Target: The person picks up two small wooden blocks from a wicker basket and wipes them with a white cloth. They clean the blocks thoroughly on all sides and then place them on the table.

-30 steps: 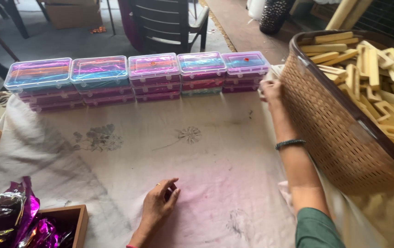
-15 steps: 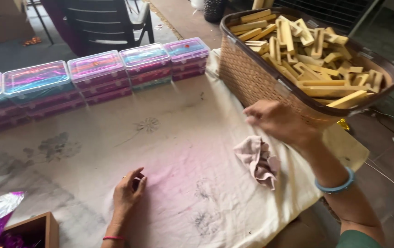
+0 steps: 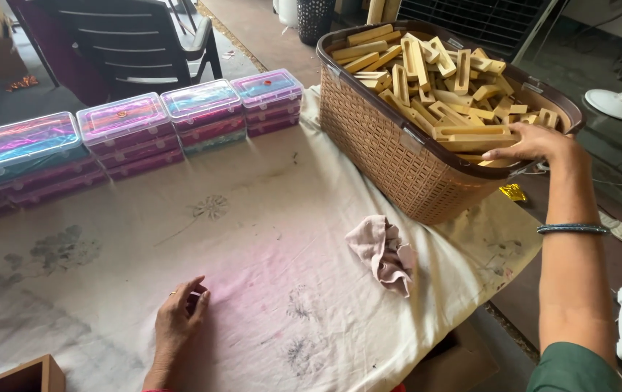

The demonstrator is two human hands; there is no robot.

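Observation:
My right hand reaches over the near rim of a brown woven basket and rests on the wooden blocks heaped inside; whether its fingers grip one is hidden. A dark bangle sits on that wrist. My left hand lies loosely curled on the white printed cloth covering the table, holding nothing. A crumpled pink rag lies on the cloth between my hands, in front of the basket.
Stacks of clear-lidded plastic boxes with colourful contents line the table's far edge. A wooden box corner shows at the bottom left. A dark plastic chair stands behind the table. A white fan base is on the floor right.
My right hand moved from the row of boxes across to the basket and onto the blocks. The view swung right. My left hand stayed on the cloth.

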